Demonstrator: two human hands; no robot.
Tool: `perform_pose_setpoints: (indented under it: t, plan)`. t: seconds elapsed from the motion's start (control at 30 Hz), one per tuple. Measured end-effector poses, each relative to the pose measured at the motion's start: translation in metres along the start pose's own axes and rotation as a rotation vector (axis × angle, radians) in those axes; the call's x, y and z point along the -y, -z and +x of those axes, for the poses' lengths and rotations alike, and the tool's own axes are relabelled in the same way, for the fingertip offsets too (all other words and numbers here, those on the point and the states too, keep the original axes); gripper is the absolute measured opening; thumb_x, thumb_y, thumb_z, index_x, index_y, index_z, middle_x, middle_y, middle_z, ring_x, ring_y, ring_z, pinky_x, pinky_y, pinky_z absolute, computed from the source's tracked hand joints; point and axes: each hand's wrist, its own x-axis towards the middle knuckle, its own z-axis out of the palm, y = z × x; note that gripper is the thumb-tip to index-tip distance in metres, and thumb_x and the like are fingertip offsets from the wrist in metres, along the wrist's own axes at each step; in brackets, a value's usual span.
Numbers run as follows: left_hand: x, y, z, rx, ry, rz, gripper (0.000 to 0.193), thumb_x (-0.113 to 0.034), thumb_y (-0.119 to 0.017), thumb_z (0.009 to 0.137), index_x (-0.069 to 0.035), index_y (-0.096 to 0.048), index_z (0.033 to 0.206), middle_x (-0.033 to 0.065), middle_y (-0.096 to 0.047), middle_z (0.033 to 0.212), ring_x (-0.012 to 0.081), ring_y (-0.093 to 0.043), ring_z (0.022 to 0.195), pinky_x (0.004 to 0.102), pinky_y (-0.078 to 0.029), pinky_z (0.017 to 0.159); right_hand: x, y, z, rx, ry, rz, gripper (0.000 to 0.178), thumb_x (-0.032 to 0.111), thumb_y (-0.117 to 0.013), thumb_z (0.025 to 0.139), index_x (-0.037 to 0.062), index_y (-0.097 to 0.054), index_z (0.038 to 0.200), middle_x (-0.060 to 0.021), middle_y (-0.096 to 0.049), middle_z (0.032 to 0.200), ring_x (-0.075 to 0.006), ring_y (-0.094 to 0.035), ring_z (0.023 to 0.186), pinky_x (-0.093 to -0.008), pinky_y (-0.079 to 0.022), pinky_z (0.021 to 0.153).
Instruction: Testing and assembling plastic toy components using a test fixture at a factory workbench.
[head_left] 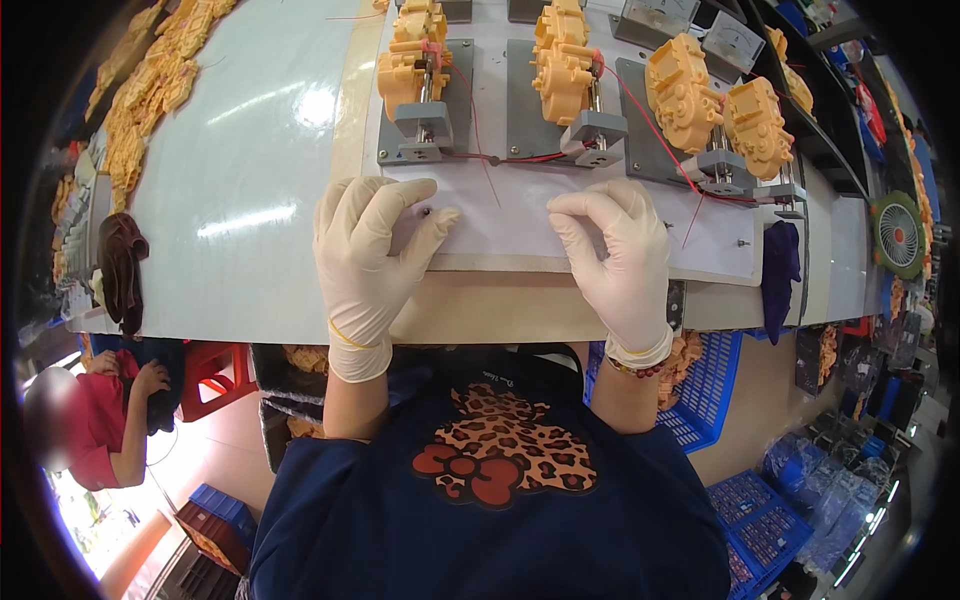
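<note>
both hands rest on the white flat board (520, 235) at the table's near edge; the left hand in a cream latex glove (365, 255) lies with fingers loosely curled, thumb by a tiny dark screw-like part (427, 212), pinching nothing i can see, and the right gloved hand (620, 260) is curled too, its hold hidden. that part looks light, hard and slippery, best nipped by fingertips. orange plastic gearbox housings (415, 60) sit clamped in grey metal fixtures (425, 120) beyond.

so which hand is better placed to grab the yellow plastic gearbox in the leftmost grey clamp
Left, likely. The left gloved hand rests just below the leftmost grey clamp holding that yellow plastic gearbox; the right gloved hand sits further right.
</note>
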Motion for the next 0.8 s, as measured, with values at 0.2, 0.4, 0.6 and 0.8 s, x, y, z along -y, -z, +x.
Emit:
perform_pose_setpoints:
  t: [0.2,0.4,0.6,0.8]
  plan:
    - [-0.0004,-0.0033,-0.001,-0.014,0.034,-0.004,0.014,-0.014,-0.082,0.075,-0.013,-0.072,0.083,0.0003,-0.059,0.073,0.0223,-0.056,0.074,0.0351,-0.046,0.072,0.0027,-0.0033,-0.001,-0.001,-0.076,-0.031,0.011,0.014,-0.076,0.082,0.0116,-0.067,0.089,-0.0075,-0.057,0.086,-0.0327,-0.057,0.084,-0.0437,-0.045,0.073]
    - [0.0011,-0.0044,-0.0026,-0.001,0.034,-0.026,0.013,-0.013,-0.082,0.075,-0.013,-0.071,0.082,0.0,-0.06,0.073,0.0217,-0.055,0.073,0.0347,-0.046,0.071,0.0024,-0.0003,0.0027,0.06,-0.185,0.092,0.009,0.013,-0.075,0.081,0.0108,-0.068,0.085,-0.009,-0.057,0.082,-0.034,-0.057,0.081,-0.0443,-0.045,0.073]
    - [0.0011,-0.0042,-0.004,0.016,0.04,-0.018,0.012,-0.012,-0.082,0.075,-0.013,-0.071,0.081,-0.0006,-0.06,0.073,0.0213,-0.056,0.074,0.0344,-0.046,0.071,0.002,-0.0001,0.0017,0.062,-0.177,0.082,0.008,0.013,-0.075,0.081,0.0106,-0.068,0.085,-0.0091,-0.056,0.081,-0.0336,-0.057,0.079,-0.0436,-0.044,0.071]
    - [0.001,-0.0051,-0.0023,0.003,0.035,-0.025,0.012,-0.012,-0.082,0.074,-0.013,-0.071,0.081,-0.0007,-0.06,0.073,0.0212,-0.056,0.074,0.0341,-0.046,0.071,0.0014,-0.0002,0.0025,0.059,-0.177,0.081,0.008,0.013,-0.075,0.082,0.0106,-0.068,0.084,-0.009,-0.056,0.081,-0.0332,-0.057,0.079,-0.0433,-0.044,0.071]
